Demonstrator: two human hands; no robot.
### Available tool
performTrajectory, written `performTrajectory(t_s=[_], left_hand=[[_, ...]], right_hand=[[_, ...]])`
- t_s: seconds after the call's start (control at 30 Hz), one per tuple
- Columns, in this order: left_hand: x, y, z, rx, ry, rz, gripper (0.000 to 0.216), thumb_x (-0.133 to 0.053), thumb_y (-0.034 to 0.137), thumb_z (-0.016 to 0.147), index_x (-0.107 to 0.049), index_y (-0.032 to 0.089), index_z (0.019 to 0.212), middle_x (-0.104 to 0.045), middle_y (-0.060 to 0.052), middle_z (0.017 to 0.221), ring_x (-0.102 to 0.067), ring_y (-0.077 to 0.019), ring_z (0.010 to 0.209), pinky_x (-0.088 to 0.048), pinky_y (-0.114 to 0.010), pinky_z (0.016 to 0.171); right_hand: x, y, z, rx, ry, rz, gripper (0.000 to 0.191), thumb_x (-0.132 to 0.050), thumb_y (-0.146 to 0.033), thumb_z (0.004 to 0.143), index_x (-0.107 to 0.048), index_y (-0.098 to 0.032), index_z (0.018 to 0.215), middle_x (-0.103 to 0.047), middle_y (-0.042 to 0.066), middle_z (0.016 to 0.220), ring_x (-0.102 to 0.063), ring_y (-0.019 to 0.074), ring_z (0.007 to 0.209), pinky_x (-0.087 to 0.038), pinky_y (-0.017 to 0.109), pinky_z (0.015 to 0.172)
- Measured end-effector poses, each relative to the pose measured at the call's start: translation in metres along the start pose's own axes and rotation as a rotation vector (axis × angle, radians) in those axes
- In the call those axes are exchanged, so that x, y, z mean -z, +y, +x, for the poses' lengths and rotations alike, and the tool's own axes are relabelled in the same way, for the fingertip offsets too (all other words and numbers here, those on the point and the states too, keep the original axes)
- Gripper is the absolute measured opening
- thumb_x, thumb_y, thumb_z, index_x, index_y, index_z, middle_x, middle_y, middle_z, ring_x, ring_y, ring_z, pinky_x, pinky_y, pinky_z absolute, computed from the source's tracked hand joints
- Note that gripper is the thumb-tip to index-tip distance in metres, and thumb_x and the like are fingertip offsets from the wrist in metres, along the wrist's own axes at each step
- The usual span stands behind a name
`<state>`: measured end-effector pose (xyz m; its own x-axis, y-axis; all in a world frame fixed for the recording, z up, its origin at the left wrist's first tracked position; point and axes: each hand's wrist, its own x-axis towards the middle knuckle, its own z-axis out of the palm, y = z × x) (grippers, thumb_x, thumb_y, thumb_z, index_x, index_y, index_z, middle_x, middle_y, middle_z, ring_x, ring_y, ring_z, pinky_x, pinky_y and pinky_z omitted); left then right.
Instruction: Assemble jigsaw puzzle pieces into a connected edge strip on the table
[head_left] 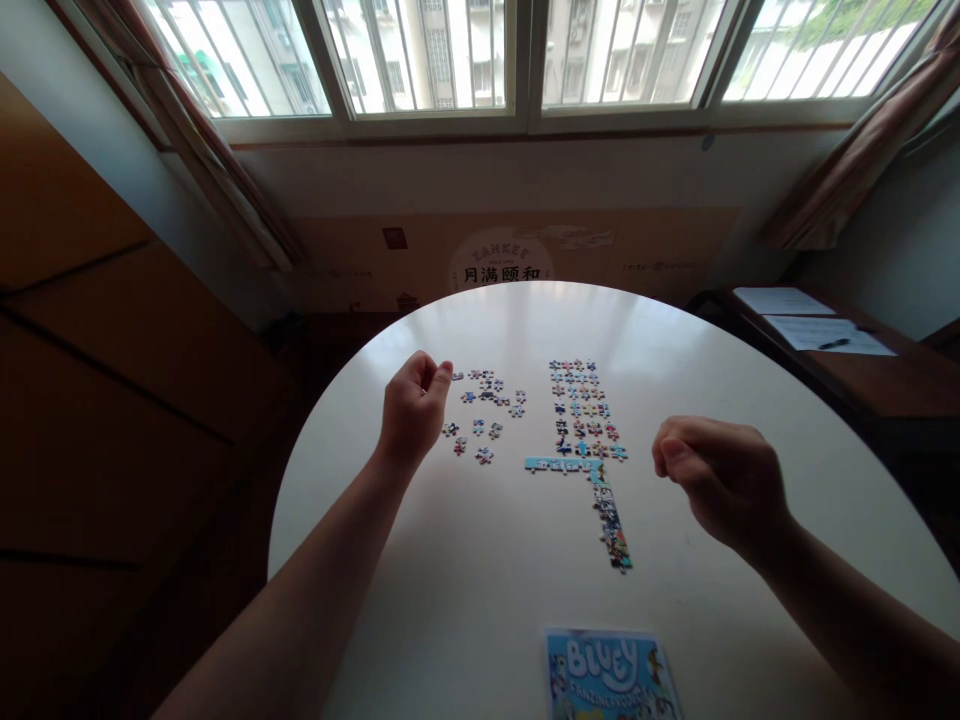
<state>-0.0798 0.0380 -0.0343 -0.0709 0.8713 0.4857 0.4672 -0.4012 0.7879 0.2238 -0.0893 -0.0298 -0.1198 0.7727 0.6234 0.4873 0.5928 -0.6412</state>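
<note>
My left hand [414,410] is closed in a fist above the table, thumb on top, just left of a group of loose jigsaw pieces [487,390]. My right hand [724,480], also closed with the thumb against the curled fingers, hovers right of the puzzle. No object shows in either fist, and their insides are hidden. Between the hands, several more pieces [577,408] lie sorted in rows. Below these, joined pieces form an L-shaped border: a light-blue top strip [555,465] and a darker right-hand strip [613,525] running toward me.
Everything lies on a round white table [465,580]. A blue picture sheet or box marked BLUEY [607,675] is at the near edge. Papers [825,335] and a pen rest on a brown side table [926,375] at right. A wooden cabinet [90,400] stands left.
</note>
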Motion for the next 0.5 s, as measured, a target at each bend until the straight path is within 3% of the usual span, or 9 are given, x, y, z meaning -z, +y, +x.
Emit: performTrajectory(t_s=[0.5], left_hand=[[0.0043,0.0058,0.0003,-0.033,-0.116,0.223,0.024,-0.062,0.028,0.085,-0.049,0.022,0.066,-0.051,0.003,0.06,-0.046,-0.014,0.056,-0.037,-0.03,0.058]], right_hand=[[0.0041,-0.0018,0.0019,0.009,0.039,0.008,0.036,-0.052,-0.018,0.099,-0.053,-0.018,0.063,-0.051,-0.002,0.057,-0.048,0.0103,0.05,-0.035,0.026,0.049]])
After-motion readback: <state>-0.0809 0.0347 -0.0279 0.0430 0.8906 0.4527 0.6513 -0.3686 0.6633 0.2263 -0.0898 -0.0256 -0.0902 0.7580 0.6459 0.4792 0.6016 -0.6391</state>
